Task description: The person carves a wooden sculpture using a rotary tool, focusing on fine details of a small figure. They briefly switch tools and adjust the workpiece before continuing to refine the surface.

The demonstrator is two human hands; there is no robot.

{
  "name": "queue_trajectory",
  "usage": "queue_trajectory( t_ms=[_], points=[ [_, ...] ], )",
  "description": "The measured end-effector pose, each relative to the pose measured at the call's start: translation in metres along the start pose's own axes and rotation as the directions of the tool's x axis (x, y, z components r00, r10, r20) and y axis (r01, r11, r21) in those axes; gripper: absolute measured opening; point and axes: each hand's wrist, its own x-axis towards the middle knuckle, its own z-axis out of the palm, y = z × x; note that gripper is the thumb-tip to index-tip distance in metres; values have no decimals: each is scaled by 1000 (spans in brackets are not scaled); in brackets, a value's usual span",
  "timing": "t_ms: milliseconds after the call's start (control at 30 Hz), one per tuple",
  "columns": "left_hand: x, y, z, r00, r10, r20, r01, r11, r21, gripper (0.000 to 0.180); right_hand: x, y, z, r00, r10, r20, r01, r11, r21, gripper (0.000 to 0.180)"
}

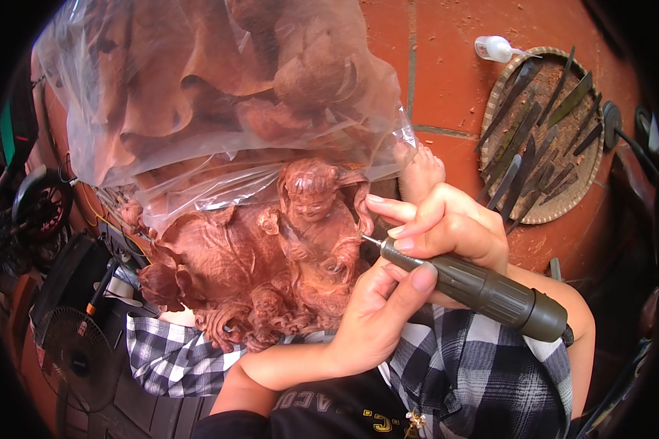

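— What lies nearest the camera?
— The dark green rotary handpiece (483,289), right of centre. Both hands hold it: the right hand (465,219) has its fingers curled round the front, the left hand (370,314) clamps it under the thumb.
— And the reddish wood carving (263,256)?
— Mid-frame, the bit (372,240) at its right edge; contact can't be told.
— Any risk?
— A skipping bit could nick the thin loop or the right fingertips nearby. The loose plastic sheet (198,132), upper left, might snag if it sags.
— Farther out?
— A woven basket (545,218) of dark metal tools (523,139), upper right.
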Motion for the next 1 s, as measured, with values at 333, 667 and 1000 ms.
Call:
queue_trajectory(
  t_ms=[333, 667, 1000],
  points=[
    [7, 0, 5, 999, 6, -39, -6, 1000, -7, 70, -4, 7, -3, 999, -2, -33, 3, 1000, 26, 22],
    [8, 3, 5, 998, 8, -62, -8, 1000, 0, 71, -2, 8, -1, 999, -7, -40, 6, 1000, -3, 22],
    [2, -2, 0, 999, 20, 30, -21, 999, 27, 73, -2, 1, -4, 999, -5, 31, 4, 1000, 10, 22]
  ],
)
